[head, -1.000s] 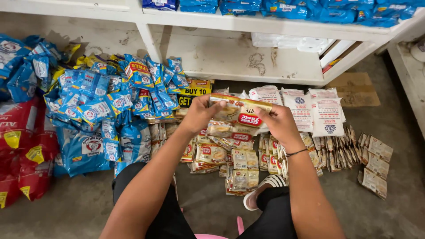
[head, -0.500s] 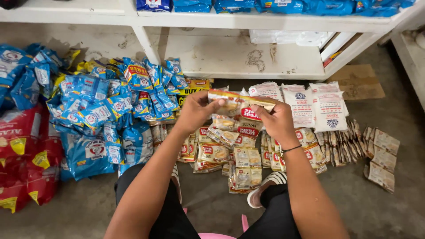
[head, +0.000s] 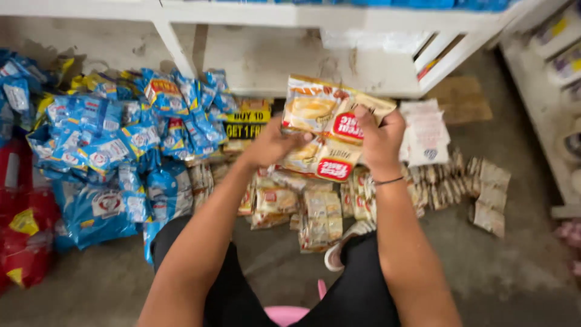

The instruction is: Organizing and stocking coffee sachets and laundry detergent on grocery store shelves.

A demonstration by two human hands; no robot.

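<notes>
Both hands clamp one stack of beige-and-red sachet packs (head: 330, 130), lifted at about 12 o'clock above the floor spread, in front of the white shelf's lower board (head: 302, 57). Left hand (head: 272, 145) wraps the stack's left edge, fingers curled under and thumb side on top. Right hand (head: 378, 142) pinches the right edge, thumb on the front near the red label, a dark band on that wrist.

Handling, my guess: packs look light, soft and crinkly, w/ glossy film that's prob slippery, so the layers could fan out or slide apart. Best hold seems to be both short edges, squeezed flat, not the middle.

Around, left to right:
- Red bags (head: 21, 224) at 9 o'clock, by the frame edge on the floor.
- Heap of blue snack packets (head: 115, 151) from 9 to 11 o'clock, piled loose, some overlapping.
- Yellow-and-black promo card (head: 245, 121) at 11 o'clock, lying behind the left hand, partly hidden.
- More beige sachet strips (head: 315, 212) spread on the floor under the hands, at 12 o'clock, just ahead of the person's knees.
- White packets (head: 426, 130) at 1 o'clock, just beside the right hand.
- Row of small brownish sachets (head: 478, 188) fanned out at 2 o'clock.
- Pink stool edge (head: 284, 315) at 6 o'clock, between the legs.

Nothing blocks the stack itself; the floor below is crowded w/ packs.
</notes>
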